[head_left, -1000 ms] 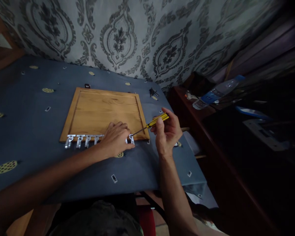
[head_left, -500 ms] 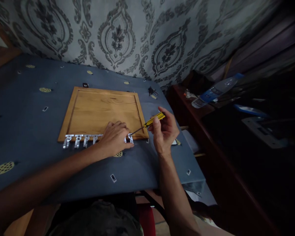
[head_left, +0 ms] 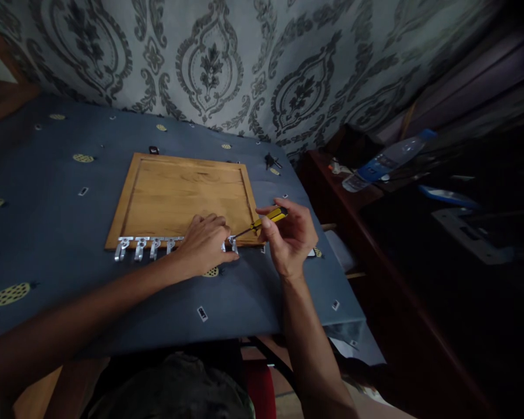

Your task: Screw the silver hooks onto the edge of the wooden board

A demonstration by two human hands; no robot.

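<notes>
A framed wooden panel (head_left: pixel 187 195) lies flat on the cloth-covered table. Along its near edge runs a silvery metal hook rail (head_left: pixel 154 248), its hooks pointing toward me. My left hand (head_left: pixel 204 245) is closed over the right part of the rail, thumb and fingers around the rightmost hooks, hiding that stretch. A yellow and black screwdriver (head_left: pixel 269 219) is held in the fingers of my right hand (head_left: pixel 293 237), above the panel's right near corner. Its thin shaft slants down leftward, with the tip at the rail's right end. Whether a screw is under the tip, I cannot make out.
The blue-grey tablecloth (head_left: pixel 61 227) has a pineapple print. A small dark object (head_left: pixel 271 161) lies behind the panel to the right. On the reddish-brown furniture at the right, a water bottle (head_left: pixel 386 163) leans at a slant. A patterned curtain (head_left: pixel 253 64) hangs behind the table.
My right hand and the screwdriver have shifted slightly left and down, and the grip on the handle has changed. My left hand stays on the hook rail.
</notes>
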